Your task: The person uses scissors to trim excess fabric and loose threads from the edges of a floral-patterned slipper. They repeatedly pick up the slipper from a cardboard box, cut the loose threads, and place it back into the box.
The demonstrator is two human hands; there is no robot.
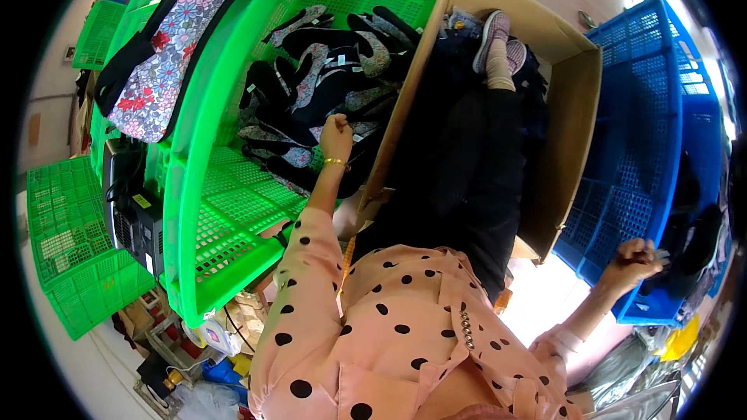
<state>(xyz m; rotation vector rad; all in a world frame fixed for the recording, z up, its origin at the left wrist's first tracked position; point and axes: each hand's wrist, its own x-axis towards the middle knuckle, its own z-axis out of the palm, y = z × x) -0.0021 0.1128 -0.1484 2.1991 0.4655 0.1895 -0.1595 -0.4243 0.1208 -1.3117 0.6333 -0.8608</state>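
Note:
My left hand (pixel 336 140) reaches over a green plastic crate (pixel 204 210), its fingers curled closed. Under and around it lies a heap of floral fabric pieces (pixel 310 87) with black edging and small white labels. Whether the hand grips one of them I cannot make out. Off to the right, my right hand (pixel 632 266) is closed beside the near edge of a blue plastic crate (pixel 629 140). Something small and greyish pokes out at its fingers, too unclear to name.
An open cardboard box (pixel 572 120) with dark contents stands between the crates, behind my legs. A larger floral piece (pixel 175 50) with black edges rests over the green crate's left rim. More green crates (pixel 85 241) and a black device (pixel 132 202) are at the left.

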